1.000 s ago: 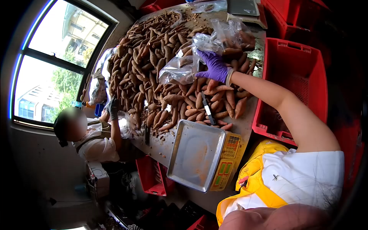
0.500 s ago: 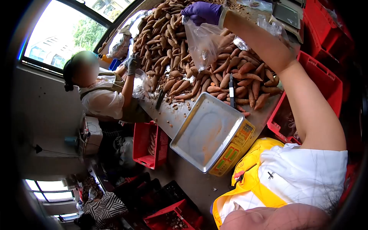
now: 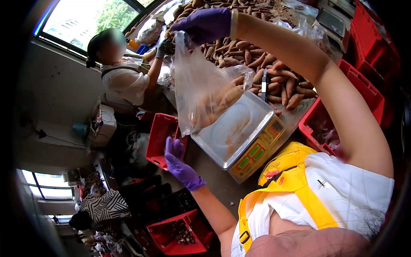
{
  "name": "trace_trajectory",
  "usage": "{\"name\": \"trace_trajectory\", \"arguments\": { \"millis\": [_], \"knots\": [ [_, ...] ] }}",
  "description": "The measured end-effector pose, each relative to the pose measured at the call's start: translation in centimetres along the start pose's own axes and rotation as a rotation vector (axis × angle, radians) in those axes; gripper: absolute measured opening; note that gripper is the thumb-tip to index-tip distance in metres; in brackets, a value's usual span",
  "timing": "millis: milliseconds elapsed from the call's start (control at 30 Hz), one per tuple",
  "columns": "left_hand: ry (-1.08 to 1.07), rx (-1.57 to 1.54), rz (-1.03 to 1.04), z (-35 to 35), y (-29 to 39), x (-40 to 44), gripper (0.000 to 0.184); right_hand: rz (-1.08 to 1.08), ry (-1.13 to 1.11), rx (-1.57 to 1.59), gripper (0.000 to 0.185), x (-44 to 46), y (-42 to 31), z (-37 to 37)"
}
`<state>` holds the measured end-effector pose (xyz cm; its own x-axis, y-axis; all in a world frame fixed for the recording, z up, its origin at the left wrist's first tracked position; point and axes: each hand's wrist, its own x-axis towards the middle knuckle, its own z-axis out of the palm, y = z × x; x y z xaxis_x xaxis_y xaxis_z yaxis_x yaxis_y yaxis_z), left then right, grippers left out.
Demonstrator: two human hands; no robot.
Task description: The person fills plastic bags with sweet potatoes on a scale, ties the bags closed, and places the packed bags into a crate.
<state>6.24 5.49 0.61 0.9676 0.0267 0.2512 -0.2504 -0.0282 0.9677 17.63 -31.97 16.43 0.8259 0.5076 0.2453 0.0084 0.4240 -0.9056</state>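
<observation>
My right hand [image 3: 205, 26], in a purple glove, is closed on the top of a clear plastic bag [image 3: 192, 77]. The bag hangs down over the far left part of a metal weighing tray [image 3: 233, 137] on a yellow digital scale [image 3: 257, 160]. Blurred sweet potato shapes show in its lower part; whether all lie inside or some behind, I cannot tell. Purple-gloved as well, my left hand [image 3: 182, 165] is open, fingers up, below the bag and left of the tray. Behind the bag spreads a large pile of sweet potatoes [image 3: 257, 60], with a black-and-white tool [image 3: 264, 85] on it.
Red crates stand at right [image 3: 364, 94], beside the table at left [image 3: 160, 137] and on the floor [image 3: 171, 237]. A co-worker [image 3: 128, 77] with gloved hands works across the table at left. Another person [image 3: 105, 207] is farther back. A second scale [image 3: 332, 23] sits at the back right.
My right hand has brought the bag left and nearer, from over the pile to over the tray's edge. My left hand has come into view, open.
</observation>
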Motion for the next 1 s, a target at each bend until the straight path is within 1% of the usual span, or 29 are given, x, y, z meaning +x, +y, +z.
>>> {"name": "trace_trajectory", "arguments": {
  "millis": [33, 100, 133, 167, 200, 233, 267, 300, 333, 367, 400, 433, 500, 533, 567, 633, 667, 700, 733, 767, 800, 833, 867, 900, 967, 1000],
  "knots": [
    [-0.002, -0.020, 0.050, 0.9, 0.9, 1.5, 0.064, -0.001, -0.042, -0.066, 0.022, 1.2, 0.5, 1.5],
    [-0.056, -0.103, 0.042, 2.1, 1.9, 4.1, 0.069, 0.150, -0.058, -0.096, 0.022, 2.3, 0.7, 5.0],
    [-0.099, -0.176, 0.045, 2.7, 1.3, 5.3, 0.070, 0.113, -0.110, -0.213, 0.021, 3.2, 1.4, 5.8],
    [-0.148, -0.304, -0.011, 3.4, 0.1, 6.2, 0.069, 0.072, -0.160, -0.340, 0.021, 4.0, 1.9, 6.5],
    [-0.187, -0.377, -0.046, 5.5, 1.0, 5.5, 0.066, 0.135, -0.339, -0.269, 0.020, 3.7, 1.3, 7.5],
    [-0.225, -0.446, -0.088, 7.3, 1.8, 4.3, 0.065, 0.150, -0.212, -0.383, 0.019, 3.8, 1.5, 7.9],
    [-0.227, -0.449, -0.074, 8.1, 0.4, 3.7, 0.065, 0.168, -0.259, -0.433, 0.019, 4.3, 1.7, 7.8],
    [-0.323, -0.351, -0.068, 8.2, -2.5, 3.3, 0.064, 0.188, -0.302, -0.479, 0.019, 4.8, 2.0, 7.5],
    [-0.416, -0.251, -0.066, 7.9, -5.4, 2.9, 0.062, 0.239, -0.260, -0.579, 0.018, 4.9, 2.5, 7.4],
    [-0.508, -0.148, -0.069, 7.4, -6.8, 2.5, 0.061, 0.199, -0.268, -0.701, 0.020, 4.2, 2.9, 7.8],
    [-0.626, 0.055, -0.173, 6.7, -6.4, 2.6, 0.065, 0.288, -0.277, -0.687, 0.021, 2.6, 2.8, 8.8],
    [-0.632, 0.057, -0.183, 6.7, -6.5, 2.7, 0.065, 0.380, -0.284, -0.667, 0.021, 1.0, 3.0, 9.7],
    [-0.357, 0.009, -0.198, 7.6, -6.8, 3.0, 0.071, 0.494, -0.473, -0.849, 0.023, -1.4, 5.1, 9.5],
    [-0.261, 0.190, -0.025, 8.0, -6.5, 3.1, 0.076, 0.566, -0.457, -0.868, 0.023, -3.1, 5.8, 9.8],
    [-0.233, 0.413, 0.074, 8.4, -6.4, 3.6, 0.086, 0.637, -0.443, -0.880, 0.023, -5.0, 6.6, 10.2],
    [-0.287, 0.538, 0.260, 10.4, -6.6, 4.2, 0.102, 0.578, -0.396, -0.714, 0.022, -7.9, 8.0, 9.6],
    [-0.363, 0.666, 0.258, 11.3, -7.3, 4.4, 0.108, 0.606, -0.358, -0.678, 0.021, -8.9, 7.9, 9.6],
    [-0.431, 0.797, 0.271, 12.3, -8.0, 4.7, 0.114, 0.556, -0.306, -0.653, 0.025, -10.2, 8.4, 9.2],
    [-0.486, 0.831, 0.189, 13.1, -8.7, 5.0, 0.115, 0.515, -0.313, -0.655, 0.024, -11.0, 8.4, 8.9],
    [-0.548, 0.901, 0.059, 13.7, -8.8, 5.6, 0.109, 0.472, -0.321, -0.655, 0.023, -11.9, 8.3, 8.7],
    [-0.571, 0.880, -0.072, 13.7, -10.8, 6.3, 0.103, 0.470, -0.289, -0.686, 0.023, -12.8, 8.5, 8.3],
    [-0.531, 0.898, -0.069, 13.5, -9.8, 6.3, 0.091, 0.469, -0.254, -0.716, 0.023, -13.8, 8.6, 7.9],
    [-0.479, 1.003, 0.066, 12.7, -12.4, 6.9, 0.069, 0.384, -0.202, -0.722, 0.023, -14.7, 8.7, 7.5],
    [-0.557, 0.989, 0.010, 12.0, -11.4, 7.3, 0.050, 0.392, -0.181, -0.744, 0.023, -15.3, 8.9, 6.9],
    [-0.528, 1.061, 0.078, 11.1, -10.2, 7.3, 0.034, 0.527, -0.085, -0.709, 0.023, -16.0, 8.3, 6.6],
    [-0.533, 1.065, 0.078, 11.0, -9.8, 7.3, 0.034, 0.453, -0.010, -0.692, 0.023, -16.0, 8.2, 6.9]
  ]
}}
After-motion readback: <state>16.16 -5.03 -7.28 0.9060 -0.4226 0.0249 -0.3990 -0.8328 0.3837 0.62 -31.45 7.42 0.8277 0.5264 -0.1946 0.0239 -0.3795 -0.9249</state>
